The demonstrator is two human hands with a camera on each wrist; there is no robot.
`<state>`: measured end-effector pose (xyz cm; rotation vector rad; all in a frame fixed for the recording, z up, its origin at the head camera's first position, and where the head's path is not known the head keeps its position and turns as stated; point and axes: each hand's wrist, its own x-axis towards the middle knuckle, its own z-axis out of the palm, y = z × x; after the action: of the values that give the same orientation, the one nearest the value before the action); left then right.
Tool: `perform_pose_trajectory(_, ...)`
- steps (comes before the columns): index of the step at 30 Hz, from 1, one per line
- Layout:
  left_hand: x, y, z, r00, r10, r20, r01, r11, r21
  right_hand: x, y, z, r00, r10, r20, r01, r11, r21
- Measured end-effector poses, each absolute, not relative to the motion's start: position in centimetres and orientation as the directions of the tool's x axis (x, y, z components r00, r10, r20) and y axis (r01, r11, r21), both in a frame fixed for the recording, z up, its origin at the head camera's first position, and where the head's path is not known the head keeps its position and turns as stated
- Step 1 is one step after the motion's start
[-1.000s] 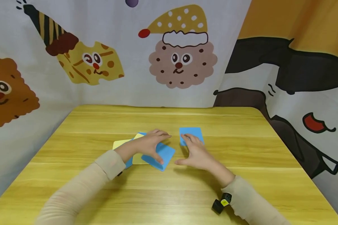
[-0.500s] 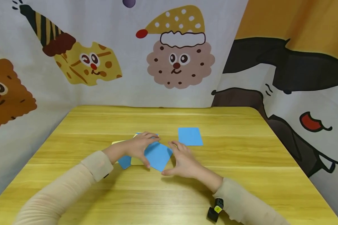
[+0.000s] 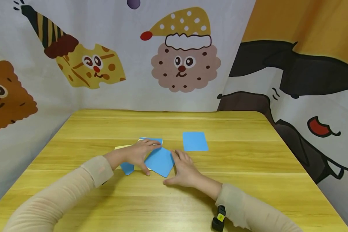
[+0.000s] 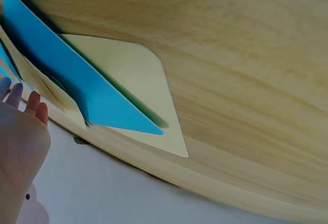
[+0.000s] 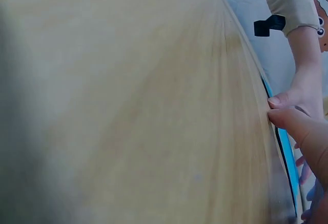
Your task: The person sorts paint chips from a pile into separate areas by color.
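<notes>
Blue and yellow paper cards lie overlapped in a loose pile at mid-table. My left hand spreads over the pile, thumb apart from the fingers, at the left side of the top blue card. Beyond the fingers a yellow card and another blue card stick out at the left. Seen from the left wrist, a blue card tilts up over a yellow card. My right hand lies at the top card's right edge, fingertips right at it, thumb stretched out below.
A single blue card lies flat behind the right hand. The wooden table reaches back to a curtain printed with cartoon food. A small black device hangs at the right cuff.
The right hand has moved left, away from the single blue card, to the pile's right edge. My left hand has slid left, uncovering more of the top blue card.
</notes>
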<state>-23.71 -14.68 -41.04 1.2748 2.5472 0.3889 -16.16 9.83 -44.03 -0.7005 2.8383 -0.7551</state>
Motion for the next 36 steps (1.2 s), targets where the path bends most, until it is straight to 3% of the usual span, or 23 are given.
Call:
perform_pose_trajectory(13,-24.0,-14.4,-42.0,-0.62,0.778,-0.102,0.714,0.613,0.338,-16.3,9.5,-44.1,-0.9,-0.434,0.04,-0.4,0.785,-0.473)
perform_pose_trajectory(36,-23.3,-13.7,-41.7,-0.609,0.792,-0.045,0.736,0.585,0.339,-17.0,9.9,-43.7,-0.882,-0.47,0.046,-0.419,0.735,-0.532)
